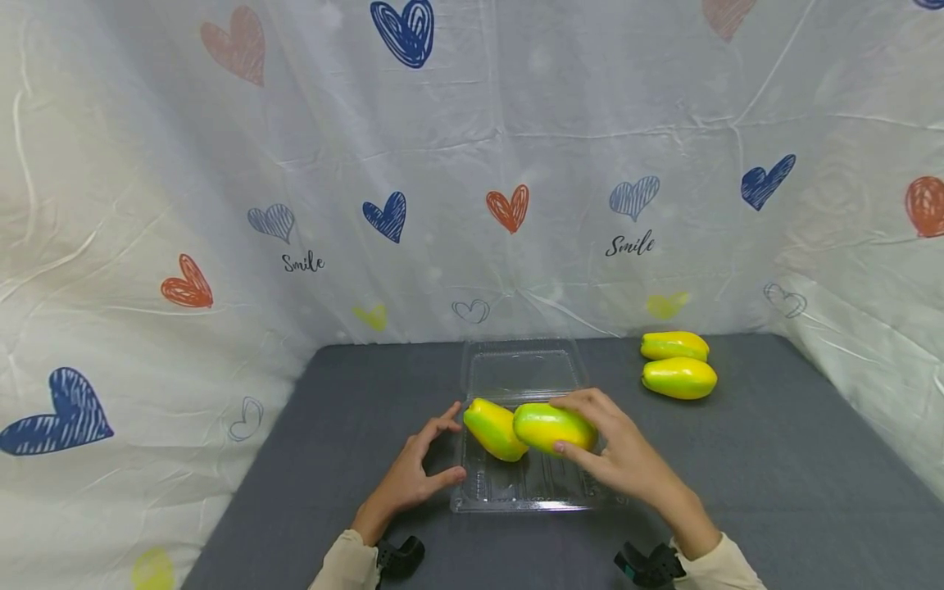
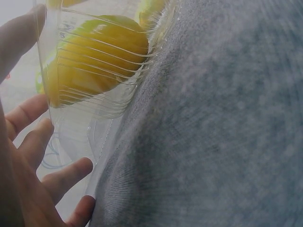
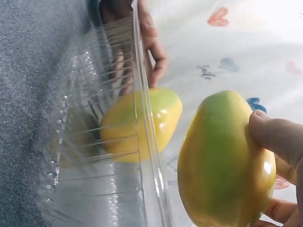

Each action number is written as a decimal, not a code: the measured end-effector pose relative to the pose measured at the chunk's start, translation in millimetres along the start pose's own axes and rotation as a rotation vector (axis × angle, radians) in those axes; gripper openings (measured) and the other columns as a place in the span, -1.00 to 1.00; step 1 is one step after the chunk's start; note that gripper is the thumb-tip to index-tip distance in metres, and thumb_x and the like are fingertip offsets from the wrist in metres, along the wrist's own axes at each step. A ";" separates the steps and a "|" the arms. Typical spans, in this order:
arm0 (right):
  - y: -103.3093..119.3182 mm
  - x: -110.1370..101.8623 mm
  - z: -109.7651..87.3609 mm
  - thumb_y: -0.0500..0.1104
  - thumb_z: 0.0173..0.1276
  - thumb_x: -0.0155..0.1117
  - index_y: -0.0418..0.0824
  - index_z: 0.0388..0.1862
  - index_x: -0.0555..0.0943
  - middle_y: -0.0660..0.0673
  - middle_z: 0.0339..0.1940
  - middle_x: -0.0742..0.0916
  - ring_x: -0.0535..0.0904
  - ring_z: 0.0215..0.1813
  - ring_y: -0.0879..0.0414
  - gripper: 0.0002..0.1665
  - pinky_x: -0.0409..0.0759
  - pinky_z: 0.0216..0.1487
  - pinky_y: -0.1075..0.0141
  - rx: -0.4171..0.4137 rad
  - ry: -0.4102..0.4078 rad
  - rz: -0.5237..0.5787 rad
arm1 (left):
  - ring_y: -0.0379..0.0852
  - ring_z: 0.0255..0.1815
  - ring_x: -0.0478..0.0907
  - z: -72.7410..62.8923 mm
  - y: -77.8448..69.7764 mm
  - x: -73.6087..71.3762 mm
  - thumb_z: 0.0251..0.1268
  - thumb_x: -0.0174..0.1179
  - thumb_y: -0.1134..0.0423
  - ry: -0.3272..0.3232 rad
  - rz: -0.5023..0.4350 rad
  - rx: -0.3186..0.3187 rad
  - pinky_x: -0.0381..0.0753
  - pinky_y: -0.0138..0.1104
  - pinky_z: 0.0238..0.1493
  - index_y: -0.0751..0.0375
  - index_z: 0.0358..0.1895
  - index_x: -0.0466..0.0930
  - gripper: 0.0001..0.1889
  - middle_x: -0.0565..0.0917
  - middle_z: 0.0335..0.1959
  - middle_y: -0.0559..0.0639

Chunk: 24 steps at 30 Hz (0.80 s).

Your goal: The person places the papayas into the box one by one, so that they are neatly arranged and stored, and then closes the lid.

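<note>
A clear plastic clamshell box (image 1: 509, 492) lies on the table with its lid (image 1: 525, 369) folded back. Inside its left part rests a yellow-green papaya (image 1: 496, 430), seen through the ribbed wall in the left wrist view. My right hand (image 1: 627, 451) grips a second papaya (image 3: 225, 161) between thumb and fingers, held above the box and overlapping the first one in the head view. At the box's left side is my left hand (image 1: 416, 467), its fingers spread and fairly straight, with fingertips (image 2: 42, 127) right at the rim.
Two more papayas (image 1: 678, 378) lie side by side at the back right of the dark grey tabletop (image 1: 369, 393). A white curtain (image 1: 442, 123) printed with hearts hangs behind the table and along both sides.
</note>
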State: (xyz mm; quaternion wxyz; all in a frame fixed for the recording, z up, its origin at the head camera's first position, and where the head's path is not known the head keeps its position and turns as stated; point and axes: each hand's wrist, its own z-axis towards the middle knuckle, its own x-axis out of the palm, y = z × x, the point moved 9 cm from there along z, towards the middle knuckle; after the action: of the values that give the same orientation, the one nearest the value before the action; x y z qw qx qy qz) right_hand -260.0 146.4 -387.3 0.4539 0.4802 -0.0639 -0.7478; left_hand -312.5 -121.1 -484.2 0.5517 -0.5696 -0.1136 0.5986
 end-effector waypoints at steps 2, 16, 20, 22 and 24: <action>0.2 1.0 -0.2 -0.07 0.26 0.54 0.03 0.32 0.58 0.05 0.16 0.62 0.58 0.12 0.17 -0.37 0.64 0.04 0.16 0.003 -0.001 0.004 | 0.16 0.65 0.14 0.2 -1.1 0.0 0.26 0.42 0.22 0.002 -0.001 0.014 0.09 0.44 0.42 -0.13 0.29 0.40 -0.43 0.18 0.66 -0.10; 6.2 14.4 -0.9 -0.05 0.27 0.54 0.06 0.31 0.57 0.08 0.19 0.61 0.57 0.13 0.19 -0.37 0.64 0.07 0.19 -0.005 0.021 0.047 | 0.18 0.65 0.13 0.6 -1.0 0.9 0.28 0.40 0.24 0.015 -0.006 0.026 0.13 0.41 0.43 -0.10 0.30 0.40 -0.44 0.17 0.66 -0.06; 7.4 17.1 -1.3 -0.05 0.25 0.55 0.07 0.29 0.58 0.08 0.18 0.62 0.56 0.16 0.18 -0.38 0.64 0.09 0.17 -0.016 0.014 0.034 | 0.18 0.65 0.12 0.2 -1.7 0.5 0.27 0.41 0.25 0.014 -0.007 0.019 0.13 0.41 0.43 -0.10 0.30 0.40 -0.43 0.17 0.66 -0.09; 8.1 18.5 -1.6 -0.04 0.25 0.55 0.08 0.29 0.58 0.08 0.18 0.62 0.55 0.16 0.18 -0.38 0.63 0.08 0.17 -0.018 0.015 0.034 | 0.16 0.66 0.12 0.0 -1.6 0.5 0.27 0.41 0.24 0.014 -0.007 0.012 0.13 0.40 0.44 -0.11 0.30 0.39 -0.43 0.17 0.66 -0.11; 8.5 19.9 -1.9 -0.03 0.26 0.55 0.09 0.29 0.59 0.09 0.17 0.62 0.55 0.16 0.19 -0.39 0.63 0.08 0.17 -0.017 0.016 0.035 | 0.14 0.66 0.12 -0.2 -1.0 0.6 0.27 0.41 0.23 0.012 -0.004 0.006 0.12 0.40 0.44 -0.13 0.30 0.39 -0.43 0.17 0.66 -0.13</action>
State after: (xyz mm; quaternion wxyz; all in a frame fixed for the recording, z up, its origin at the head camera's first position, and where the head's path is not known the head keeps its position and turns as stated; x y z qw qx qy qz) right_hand -255.8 127.4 -397.0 0.4714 0.4811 -0.0625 -0.7365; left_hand -311.6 -120.4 -483.9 0.5552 -0.5715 -0.1097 0.5943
